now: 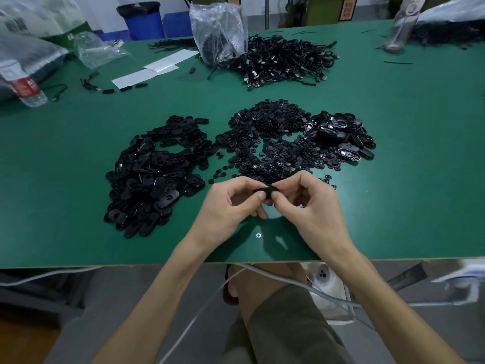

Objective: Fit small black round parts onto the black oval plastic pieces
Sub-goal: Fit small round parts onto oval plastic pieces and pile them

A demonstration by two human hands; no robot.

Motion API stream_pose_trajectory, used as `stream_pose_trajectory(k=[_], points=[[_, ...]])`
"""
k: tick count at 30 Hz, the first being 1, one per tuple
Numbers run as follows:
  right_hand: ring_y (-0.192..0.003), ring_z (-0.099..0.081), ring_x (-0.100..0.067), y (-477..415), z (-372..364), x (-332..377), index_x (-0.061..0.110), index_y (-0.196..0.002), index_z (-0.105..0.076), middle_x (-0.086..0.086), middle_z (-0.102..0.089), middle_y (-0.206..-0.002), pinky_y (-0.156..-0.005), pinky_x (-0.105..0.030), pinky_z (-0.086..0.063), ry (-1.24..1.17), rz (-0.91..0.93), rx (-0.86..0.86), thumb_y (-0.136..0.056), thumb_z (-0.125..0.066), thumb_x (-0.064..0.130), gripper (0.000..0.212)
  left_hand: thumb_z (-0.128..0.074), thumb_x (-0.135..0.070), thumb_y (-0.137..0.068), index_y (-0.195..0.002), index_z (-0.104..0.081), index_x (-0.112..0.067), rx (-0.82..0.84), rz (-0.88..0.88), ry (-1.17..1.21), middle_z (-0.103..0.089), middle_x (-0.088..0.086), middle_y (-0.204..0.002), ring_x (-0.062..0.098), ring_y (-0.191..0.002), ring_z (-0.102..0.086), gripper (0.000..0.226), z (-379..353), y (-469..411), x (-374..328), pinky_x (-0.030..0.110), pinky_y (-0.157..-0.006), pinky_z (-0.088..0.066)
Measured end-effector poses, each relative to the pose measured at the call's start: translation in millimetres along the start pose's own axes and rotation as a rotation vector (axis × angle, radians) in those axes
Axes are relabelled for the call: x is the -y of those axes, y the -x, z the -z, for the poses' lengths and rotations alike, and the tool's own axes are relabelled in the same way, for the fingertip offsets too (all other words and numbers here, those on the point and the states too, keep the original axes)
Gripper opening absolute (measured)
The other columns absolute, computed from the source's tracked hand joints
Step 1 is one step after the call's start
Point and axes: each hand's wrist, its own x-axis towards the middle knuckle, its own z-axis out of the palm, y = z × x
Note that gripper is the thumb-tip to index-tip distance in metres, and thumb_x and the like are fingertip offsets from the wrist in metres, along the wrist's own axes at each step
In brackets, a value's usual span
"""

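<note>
Pinching one black oval piece [265, 192] from both ends, the left hand [233, 206] and right hand [312, 203] hold it over the table [78, 179], near the middle. Its long side runs left to right. The round parts pile [273, 143] lies just beyond.

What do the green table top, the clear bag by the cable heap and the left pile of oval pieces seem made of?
Table top: matte green laminate or mat, likely over board; a pale edge shows in front. Bag: thin clear plastic film, crinkled, glinting. Oval pieces: moulded black plastic, semi-gloss, soft highlights.
</note>
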Motion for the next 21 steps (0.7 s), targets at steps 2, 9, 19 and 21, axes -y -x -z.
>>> stream_pose_trajectory(k=[2,9,19,21], points=[[-0.069,-0.063,-0.013,0.0,0.5,0.1,0.019,-0.089,-0.070,0.003,-0.071,-0.076,-0.064,-0.023,-0.050,-0.011,-0.007,-0.010,-0.088,-0.076,0.007,0.013,-0.066,-0.006,-0.100,-0.109,-0.074,-0.009,-0.012,0.001,-0.006,-0.079,0.003,-0.085,0.019,-0.079,-0.076,0.012,-0.9,0.2,-3.6,0.028,-0.073,-0.059],[-0.065,-0.058,-0.011,-10.6,16.6,-9.4,0.007,-0.107,-0.065,-0.001,-0.068,-0.078,-0.065,-0.026,-0.051,-0.363,-0.179,-0.426,-0.096,-0.067,0.004,0.011,-0.058,-0.007,-0.102,-0.122,-0.066,-0.012,-0.501,0.025,-0.801,-0.068,0.003,-0.117,0.015,-0.108,-0.063,0.022,23.5,9.2,-19.1,0.030,-0.102,-0.051],[-0.130,-0.059,-0.008,-12.6,17.8,-5.8,-0.005,-0.151,-0.037,-0.003,-0.064,-0.136,-0.115,-0.029,-0.043,-0.630,-0.314,-0.492,-0.101,-0.059,0.001,0.055,-0.064,-0.008,-0.101,-0.121,-0.061,0.000,-0.433,0.453,-1.252,-0.058,0.024,-0.119,0.041,-0.112,-0.053,0.022,63.1,19.1,-19.7,0.050,-0.099,-0.036],[-0.137,-0.051,-0.003,-11.0,17.3,-4.6,-0.001,-0.159,-0.024,-0.002,-0.055,-0.149,-0.120,-0.031,-0.037,-0.548,-0.318,-0.434,-0.103,-0.058,0.005,0.066,-0.062,-0.004,-0.101,-0.121,-0.063,-0.003,-0.461,0.416,-1.191,-0.059,0.021,-0.117,0.038,-0.110,-0.054,0.020,60.0,19.2,-15.6,0.049,-0.099,-0.033]])
